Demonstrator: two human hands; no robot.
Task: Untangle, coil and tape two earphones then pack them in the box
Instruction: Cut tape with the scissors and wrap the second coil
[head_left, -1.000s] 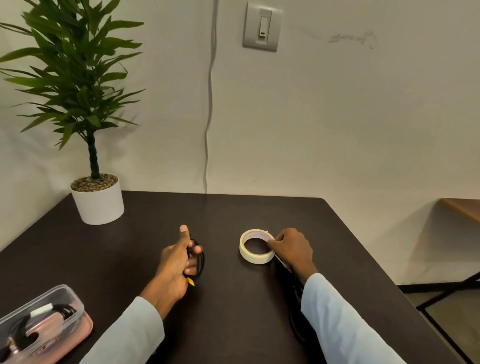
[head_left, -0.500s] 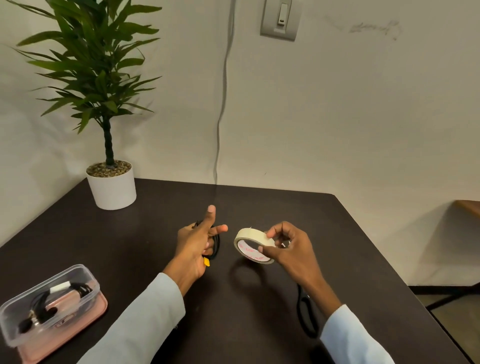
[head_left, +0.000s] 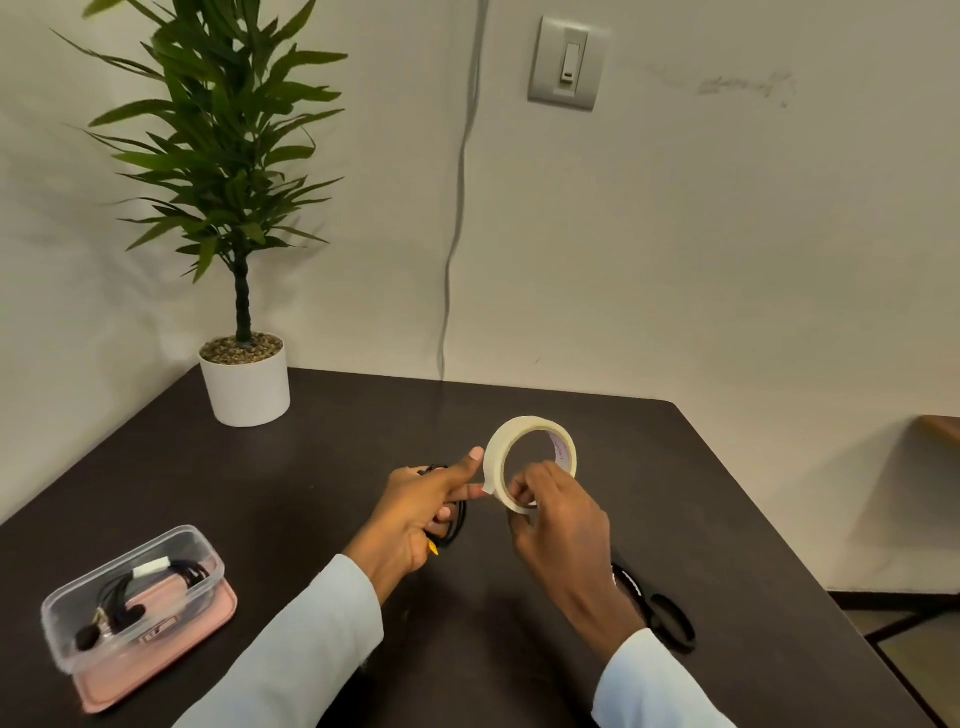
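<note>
- my left hand (head_left: 415, 512) holds the coiled black earphone (head_left: 453, 525) with the lower fingers curled round it, while thumb and forefinger pinch the loose end of the tape at the roll's near edge.
- my right hand (head_left: 553, 525) grips the masking tape roll (head_left: 519, 457), fingers curled through its hole and round the lower rim; the roll stands on edge in the air above the table (head_left: 322, 467), just right of the coil.
- the clear box (head_left: 132, 597) sits on its pink lid at my near left, with an earphone that looks already taped lying inside.
- scissors (head_left: 657, 610) lie on the table behind my right wrist, partly hidden.
- i judge the cable light, limp and springy: the coil wants to loosen, so it is best held across the whole bundle, not by one strand or the small yellow-tipped plug.
- the tape seems light and easily torn; i would take it only by the free tab, keeping the sticky side off my fingers.
- half a second ago the roll was tilted, lower, and apart from my left hand, whose forefinger pointed free; now the roll is raised upright and the two hands meet at the tab.
</note>
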